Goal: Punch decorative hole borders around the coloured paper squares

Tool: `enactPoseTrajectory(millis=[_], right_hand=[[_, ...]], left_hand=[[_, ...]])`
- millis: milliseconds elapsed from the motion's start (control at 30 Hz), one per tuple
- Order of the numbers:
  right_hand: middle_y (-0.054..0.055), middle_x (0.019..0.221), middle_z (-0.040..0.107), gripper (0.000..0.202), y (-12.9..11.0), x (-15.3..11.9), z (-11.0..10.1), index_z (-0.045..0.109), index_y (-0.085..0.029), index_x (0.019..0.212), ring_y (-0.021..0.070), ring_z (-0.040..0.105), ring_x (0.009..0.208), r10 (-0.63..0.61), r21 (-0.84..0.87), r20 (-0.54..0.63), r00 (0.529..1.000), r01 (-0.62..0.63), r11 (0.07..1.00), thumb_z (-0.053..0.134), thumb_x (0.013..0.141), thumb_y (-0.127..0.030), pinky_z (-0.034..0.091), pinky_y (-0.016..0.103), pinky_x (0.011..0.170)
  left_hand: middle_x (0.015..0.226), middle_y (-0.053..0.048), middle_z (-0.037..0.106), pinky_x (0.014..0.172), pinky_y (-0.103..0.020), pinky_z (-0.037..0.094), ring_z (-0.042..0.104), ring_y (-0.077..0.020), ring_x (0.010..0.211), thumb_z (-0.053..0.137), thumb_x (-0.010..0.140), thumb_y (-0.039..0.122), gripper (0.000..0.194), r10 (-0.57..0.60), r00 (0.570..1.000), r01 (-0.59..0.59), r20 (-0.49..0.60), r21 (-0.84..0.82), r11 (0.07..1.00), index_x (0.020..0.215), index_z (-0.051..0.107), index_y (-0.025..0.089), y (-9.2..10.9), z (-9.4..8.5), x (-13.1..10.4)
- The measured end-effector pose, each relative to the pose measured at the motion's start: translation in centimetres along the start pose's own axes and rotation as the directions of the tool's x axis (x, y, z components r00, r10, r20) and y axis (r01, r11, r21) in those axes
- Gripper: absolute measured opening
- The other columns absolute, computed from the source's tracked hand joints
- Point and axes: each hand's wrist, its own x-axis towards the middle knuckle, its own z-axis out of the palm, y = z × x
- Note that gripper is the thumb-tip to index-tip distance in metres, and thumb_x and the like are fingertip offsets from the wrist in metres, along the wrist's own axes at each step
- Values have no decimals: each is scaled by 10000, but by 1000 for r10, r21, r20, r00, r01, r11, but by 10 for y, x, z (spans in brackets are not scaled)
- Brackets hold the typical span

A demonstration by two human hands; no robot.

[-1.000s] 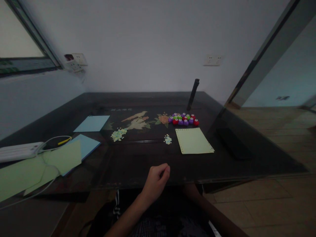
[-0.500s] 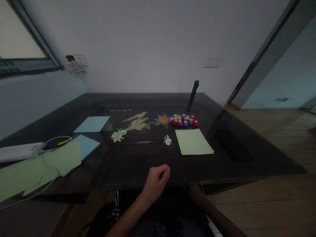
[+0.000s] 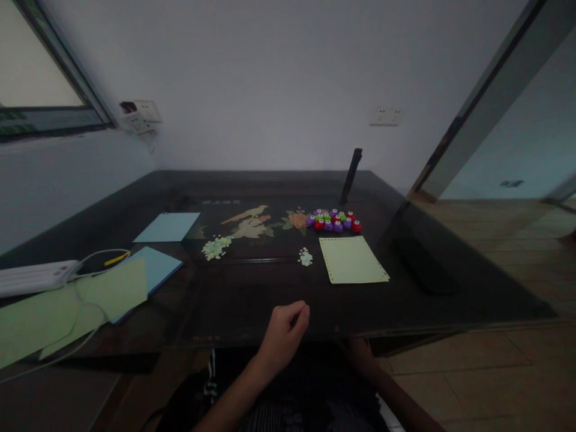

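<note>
My left hand (image 3: pixel 287 327) is curled into a loose fist at the table's front edge, thumb against the bent index finger, and nothing shows in it. Below that edge, in shadow, lies my right hand (image 3: pixel 357 353); its fingers are hidden. Ahead of the left hand is a small pile of pale paper bits (image 3: pixel 305 257). A pale yellow-green sheet (image 3: pixel 354 260) with small holes or marks along two edges lies to the pile's right. Behind the sheet stand several red, purple and green round pieces with white tops (image 3: pixel 333 220). A larger pile of pale bits (image 3: pixel 216 246) sits further left.
The dark glossy table (image 3: pixel 252 294) has a bird-and-flower picture. On the left are a blue sheet (image 3: pixel 167 227), overlapping green sheets (image 3: pixel 108 287), a white power strip (image 3: pixel 38 278) and cables. A black upright stick (image 3: pixel 351 176) and a dark flat object (image 3: pixel 423 267) are on the right.
</note>
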Motion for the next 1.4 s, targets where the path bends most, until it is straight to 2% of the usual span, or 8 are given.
enactPoseTrajectory(millis=[200,367,633,867,967,1133,1300,1400], right_hand=[[123,1136,658,392,-5,-12,-2,662,-172,1097,264,594,1091,-37,119,91,995,26,993,392,884,-363,439,396,940],[167,1192,618,357,22,5,7,656,-138,1092,316,532,1166,69,-45,-59,996,-71,996,507,803,-285,385,462,987],[112,1162,643,410,-6,-26,3,668,-189,1082,268,566,1111,-39,173,65,997,27,985,413,876,-435,405,406,978],[175,1137,641,426,25,5,11,667,-140,1065,356,517,1161,86,22,-52,995,-85,996,476,806,-419,371,508,981],[164,1195,613,437,17,-3,15,651,-147,1100,335,504,1180,30,53,-82,996,-26,998,460,825,-429,347,498,1008],[110,1180,633,417,-7,-21,6,670,-196,1083,267,550,1132,-115,167,75,991,101,981,373,900,-424,381,417,995],[171,1197,612,403,9,1,4,654,-132,1100,329,516,1171,83,7,9,997,-83,997,485,829,-377,360,475,1000],[180,1166,628,374,13,6,9,663,-138,1071,343,538,1143,103,-39,-11,995,-103,994,524,800,-355,368,497,987]], left_hand=[[541,52,246,503,-240,196,253,-85,520,360,896,356,384,-4,1000,4,-2,10,1000,564,266,186,0,0,1],[543,51,243,503,-240,194,253,-86,523,358,896,363,388,-6,1000,6,-1,12,1000,564,264,187,0,0,0],[547,51,254,508,-239,199,262,-86,528,356,899,354,380,2,1000,-2,-4,20,1000,568,280,183,-3,1,0],[542,52,249,502,-239,199,259,-85,522,366,895,354,383,0,1000,0,-4,0,1000,564,271,186,-1,1,-1],[542,51,251,501,-238,202,259,-85,522,366,894,357,384,0,1000,0,-1,-4,1000,562,272,186,1,1,0],[541,51,253,502,-239,204,262,-85,522,359,898,367,390,-5,1000,5,-6,3,1000,564,271,186,0,0,1],[544,52,241,499,-240,200,250,-86,522,362,896,371,392,1,1000,-1,-12,-5,1000,565,259,188,-1,1,1],[545,51,239,500,-239,201,250,-86,523,365,892,371,390,-8,1000,8,-12,-4,1000,562,264,188,1,1,1]])
